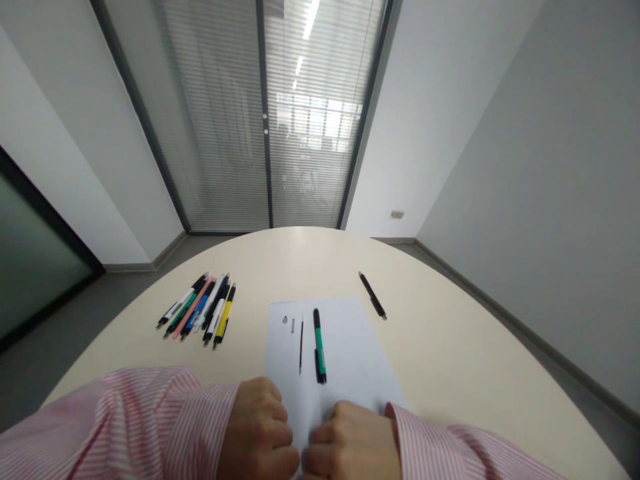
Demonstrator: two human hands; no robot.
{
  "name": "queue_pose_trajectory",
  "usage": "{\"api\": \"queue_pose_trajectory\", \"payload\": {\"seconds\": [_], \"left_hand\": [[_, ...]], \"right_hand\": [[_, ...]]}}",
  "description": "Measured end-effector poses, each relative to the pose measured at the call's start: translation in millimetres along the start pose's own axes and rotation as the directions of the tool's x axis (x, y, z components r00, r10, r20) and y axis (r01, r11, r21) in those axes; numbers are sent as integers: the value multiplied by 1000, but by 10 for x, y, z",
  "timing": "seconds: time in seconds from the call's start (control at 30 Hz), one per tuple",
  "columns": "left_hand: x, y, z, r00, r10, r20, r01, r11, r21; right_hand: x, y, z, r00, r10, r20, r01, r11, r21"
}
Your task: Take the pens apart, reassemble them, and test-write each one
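Note:
Both my left hand (263, 427) and my right hand (353, 440) are curled into fists at the near part of a white sheet of paper (350, 347). Their knuckles almost meet, and nothing shows in either one. Beyond them on the sheet lies a green and black pen (319, 347), its clip toward me. To its left is a thin dark ink refill (301, 347), lying lengthwise. Left of the refill are a small spring (293, 325) and a tiny dark-and-light piece (285, 320), too small to make out well.
A pale round-edged table (310, 260) carries everything. Several pens (200, 310) in mixed colours lie side by side on the left. One black pen (373, 295) lies slanted, right of the paper. Behind the table stand a glass partition with blinds (220, 133) and white walls.

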State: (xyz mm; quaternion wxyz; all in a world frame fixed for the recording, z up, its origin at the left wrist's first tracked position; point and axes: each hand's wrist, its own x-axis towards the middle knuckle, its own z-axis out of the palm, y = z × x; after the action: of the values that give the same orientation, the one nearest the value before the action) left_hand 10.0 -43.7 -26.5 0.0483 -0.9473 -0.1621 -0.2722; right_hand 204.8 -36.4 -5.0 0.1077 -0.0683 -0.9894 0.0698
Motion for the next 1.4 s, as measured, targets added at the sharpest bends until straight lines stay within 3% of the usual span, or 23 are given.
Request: {"api": "queue_pose_trajectory", "payload": {"seconds": [0.23,0.63,0.77,0.9,0.97,1.07,1.27,1.4], "left_hand": [[189,-208,-251,968,133,215,-78,966,-246],[232,-212,-295,969,129,211,-66,957,-283],[221,-214,-304,963,128,239,-65,964,-257],[177,-211,-314,961,102,259,-57,983,-176],[162,-210,-316,962,100,255,-62,986,-155],[160,-210,-310,961,100,258,-62,987,-152],[155,-213,-276,958,113,266,-64,981,-184],[143,-192,-272,968,113,225,-74,982,-174]], "right_hand": [[33,19,-21,999,5,-38,-8,996,-89],[25,7,23,998,17,-60,-22,997,-77],[53,31,-75,984,37,-174,-36,999,10],[67,164,-281,897,330,-295,-285,940,188],[64,252,-336,815,505,-284,-462,862,207],[64,352,-324,721,655,-228,-639,755,147],[80,400,-266,655,730,-195,-714,682,159],[61,442,-259,544,806,-233,-727,591,349]]}}
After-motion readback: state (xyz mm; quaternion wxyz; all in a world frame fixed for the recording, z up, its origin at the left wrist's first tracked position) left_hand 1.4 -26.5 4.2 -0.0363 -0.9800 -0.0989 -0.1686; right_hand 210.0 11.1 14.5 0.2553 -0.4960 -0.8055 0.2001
